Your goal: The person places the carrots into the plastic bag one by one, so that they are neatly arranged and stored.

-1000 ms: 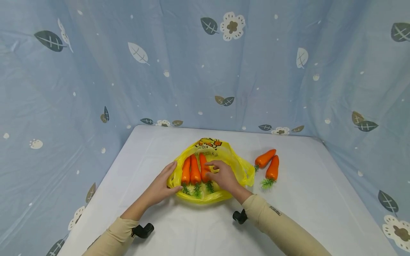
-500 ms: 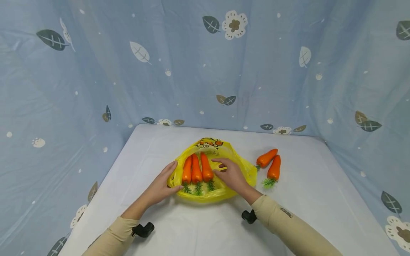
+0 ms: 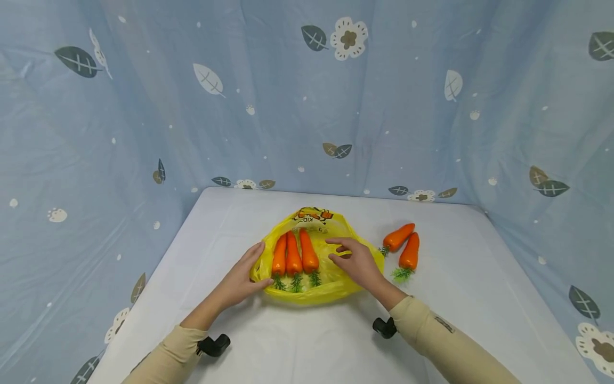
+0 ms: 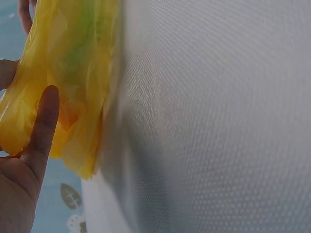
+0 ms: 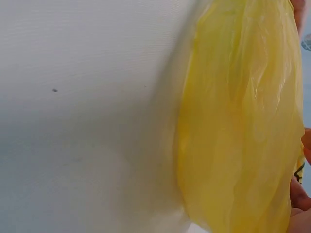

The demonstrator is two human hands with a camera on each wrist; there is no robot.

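A yellow plastic bag [image 3: 331,293] lies with its mouth held wide in the head view. Inside are 3 orange toy carrots side by side: the left carrot [image 3: 279,257], the middle carrot [image 3: 293,257] and the right carrot [image 3: 309,256], green tufts toward the person. My left hand [image 3: 240,278] holds the bag's left edge between thumb and fingers; the left wrist view shows the thumb [image 4: 47,109] against the plastic. My right hand [image 3: 358,262] is over the bag's right part, fingers loosely bent, with nothing in them. In the right wrist view the bag [image 5: 238,121] hides most of that hand.
Two more carrots lie right of the bag, an upper carrot [image 3: 398,237] and a lower carrot [image 3: 410,253]. The white table [image 3: 297,341] ends at a blue patterned curtain [image 3: 268,106] behind and at both sides.
My right hand has drawn back rightward from the right carrot, which now lies beside the other two with nothing touching it from above. My left hand stays at the bag's edge.
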